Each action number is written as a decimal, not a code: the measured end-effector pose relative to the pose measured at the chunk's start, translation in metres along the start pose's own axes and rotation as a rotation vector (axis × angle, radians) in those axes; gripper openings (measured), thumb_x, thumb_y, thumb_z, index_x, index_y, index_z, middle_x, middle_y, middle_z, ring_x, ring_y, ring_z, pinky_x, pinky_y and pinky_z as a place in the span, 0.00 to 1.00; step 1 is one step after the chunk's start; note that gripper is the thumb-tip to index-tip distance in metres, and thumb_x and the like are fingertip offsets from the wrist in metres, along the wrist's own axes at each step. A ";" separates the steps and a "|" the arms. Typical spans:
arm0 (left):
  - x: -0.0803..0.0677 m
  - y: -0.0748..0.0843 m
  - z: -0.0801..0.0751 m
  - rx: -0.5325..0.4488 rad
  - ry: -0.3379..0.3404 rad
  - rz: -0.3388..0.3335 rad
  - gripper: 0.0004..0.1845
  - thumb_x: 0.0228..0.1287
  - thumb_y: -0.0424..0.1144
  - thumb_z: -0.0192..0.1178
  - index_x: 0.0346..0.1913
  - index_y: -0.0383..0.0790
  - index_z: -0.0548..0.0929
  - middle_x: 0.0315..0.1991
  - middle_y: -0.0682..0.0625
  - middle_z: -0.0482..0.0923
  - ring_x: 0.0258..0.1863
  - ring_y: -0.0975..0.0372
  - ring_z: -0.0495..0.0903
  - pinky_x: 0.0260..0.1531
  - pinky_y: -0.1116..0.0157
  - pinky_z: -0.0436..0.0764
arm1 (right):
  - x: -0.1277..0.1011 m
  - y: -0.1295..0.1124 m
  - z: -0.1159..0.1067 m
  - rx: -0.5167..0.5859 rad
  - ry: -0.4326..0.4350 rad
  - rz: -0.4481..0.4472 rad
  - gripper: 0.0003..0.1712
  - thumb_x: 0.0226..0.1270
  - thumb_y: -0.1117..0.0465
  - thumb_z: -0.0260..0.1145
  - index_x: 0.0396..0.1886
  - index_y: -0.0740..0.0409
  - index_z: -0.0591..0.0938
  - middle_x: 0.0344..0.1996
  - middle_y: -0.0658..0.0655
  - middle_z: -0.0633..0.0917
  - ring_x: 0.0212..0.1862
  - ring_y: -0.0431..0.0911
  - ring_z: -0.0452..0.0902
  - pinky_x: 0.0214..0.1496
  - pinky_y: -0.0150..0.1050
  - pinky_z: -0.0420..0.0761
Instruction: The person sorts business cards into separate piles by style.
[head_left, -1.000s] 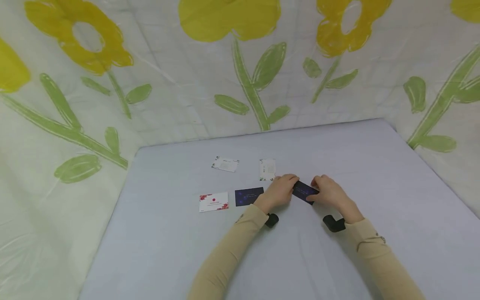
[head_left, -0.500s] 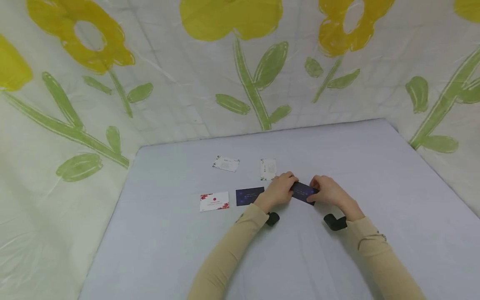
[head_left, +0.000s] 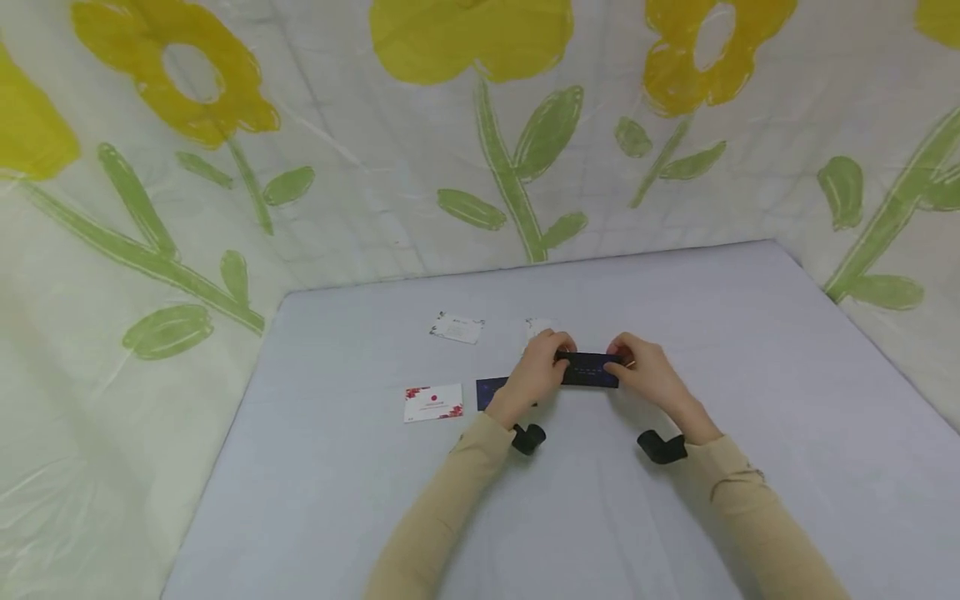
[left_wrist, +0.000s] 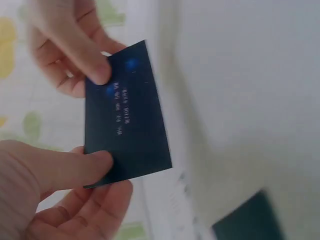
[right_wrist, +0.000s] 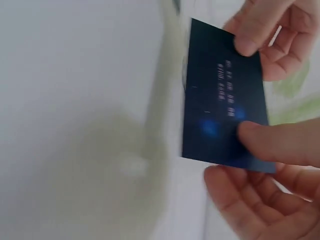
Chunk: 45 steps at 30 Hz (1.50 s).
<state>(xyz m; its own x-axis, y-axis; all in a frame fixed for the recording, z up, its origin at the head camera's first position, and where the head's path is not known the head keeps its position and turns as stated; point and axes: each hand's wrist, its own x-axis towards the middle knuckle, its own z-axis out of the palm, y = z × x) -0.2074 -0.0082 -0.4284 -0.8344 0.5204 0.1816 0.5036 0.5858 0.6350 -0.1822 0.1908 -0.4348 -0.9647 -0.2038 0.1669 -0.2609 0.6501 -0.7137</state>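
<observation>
Left hand [head_left: 535,370] and right hand [head_left: 651,373] in pinching grip on opposite ends of a dark card [left_wrist: 136,120]

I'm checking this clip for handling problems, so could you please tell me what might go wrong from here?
The left hand and right hand both pinch the held dark card, so uneven pressure might bend it. In the head view, the left hand and wrist partly hide the other dark card and a white card, so lowering that hand could nudge either.
</observation>
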 end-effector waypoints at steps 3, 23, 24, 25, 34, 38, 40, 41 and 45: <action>-0.004 -0.008 -0.019 -0.045 0.035 0.003 0.08 0.58 0.24 0.59 0.41 0.34 0.80 0.37 0.44 0.78 0.35 0.59 0.75 0.36 0.71 0.74 | 0.007 -0.012 0.011 0.073 0.050 -0.036 0.09 0.56 0.71 0.66 0.37 0.67 0.76 0.33 0.63 0.81 0.34 0.51 0.78 0.36 0.38 0.78; -0.064 -0.055 -0.065 -0.122 0.102 -0.241 0.07 0.52 0.26 0.65 0.35 0.32 0.81 0.31 0.45 0.78 0.30 0.59 0.75 0.33 0.67 0.75 | 0.026 -0.056 0.081 0.155 -0.019 0.031 0.13 0.53 0.68 0.70 0.35 0.68 0.76 0.28 0.59 0.79 0.31 0.48 0.76 0.36 0.38 0.76; -0.065 -0.057 -0.065 -0.120 0.104 -0.250 0.07 0.51 0.26 0.65 0.35 0.32 0.81 0.31 0.45 0.78 0.30 0.59 0.75 0.33 0.67 0.75 | 0.027 -0.056 0.082 0.151 -0.022 0.033 0.12 0.53 0.68 0.70 0.35 0.67 0.76 0.27 0.59 0.79 0.31 0.48 0.75 0.35 0.38 0.76; -0.066 -0.058 -0.065 -0.115 0.103 -0.256 0.07 0.51 0.26 0.66 0.34 0.32 0.81 0.30 0.45 0.78 0.29 0.59 0.74 0.32 0.67 0.75 | 0.027 -0.057 0.084 0.145 -0.023 0.032 0.12 0.52 0.68 0.70 0.34 0.67 0.76 0.27 0.58 0.79 0.31 0.47 0.75 0.35 0.37 0.75; -0.069 -0.066 -0.060 -0.093 0.078 -0.313 0.06 0.53 0.26 0.65 0.35 0.33 0.81 0.28 0.47 0.76 0.28 0.61 0.72 0.30 0.69 0.72 | 0.030 -0.059 0.095 0.049 -0.052 0.019 0.11 0.52 0.68 0.71 0.31 0.66 0.76 0.24 0.56 0.77 0.29 0.46 0.71 0.32 0.36 0.72; -0.069 -0.067 -0.055 -0.043 0.083 -0.312 0.06 0.53 0.26 0.64 0.35 0.32 0.80 0.28 0.46 0.74 0.28 0.61 0.70 0.29 0.69 0.71 | 0.032 -0.059 0.098 -0.025 -0.081 0.019 0.11 0.53 0.67 0.70 0.31 0.65 0.75 0.24 0.56 0.75 0.29 0.46 0.70 0.31 0.37 0.70; -0.069 -0.066 -0.052 -0.001 0.085 -0.306 0.06 0.54 0.26 0.63 0.35 0.31 0.80 0.28 0.45 0.74 0.29 0.60 0.70 0.30 0.68 0.70 | 0.033 -0.059 0.099 -0.074 -0.102 0.019 0.12 0.53 0.66 0.70 0.30 0.65 0.75 0.23 0.55 0.74 0.28 0.46 0.69 0.31 0.37 0.69; -0.069 -0.065 -0.050 0.023 0.083 -0.303 0.06 0.54 0.26 0.63 0.35 0.31 0.79 0.29 0.45 0.74 0.29 0.60 0.70 0.31 0.67 0.71 | 0.033 -0.059 0.100 -0.096 -0.113 0.017 0.12 0.54 0.65 0.70 0.30 0.64 0.74 0.23 0.55 0.74 0.28 0.46 0.68 0.31 0.37 0.69; -0.070 -0.062 -0.046 0.111 0.077 -0.303 0.06 0.55 0.26 0.63 0.36 0.30 0.79 0.32 0.43 0.75 0.34 0.56 0.72 0.37 0.62 0.73 | 0.034 -0.060 0.101 -0.166 -0.143 0.013 0.13 0.54 0.64 0.70 0.29 0.64 0.74 0.22 0.55 0.72 0.28 0.47 0.66 0.30 0.37 0.67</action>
<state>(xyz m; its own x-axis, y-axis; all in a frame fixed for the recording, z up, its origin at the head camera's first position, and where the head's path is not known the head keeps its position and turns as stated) -0.1901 -0.1091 -0.4460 -0.9624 0.2658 0.0556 0.2473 0.7734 0.5837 -0.1957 0.0715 -0.4550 -0.9560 -0.2888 0.0515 -0.2622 0.7624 -0.5916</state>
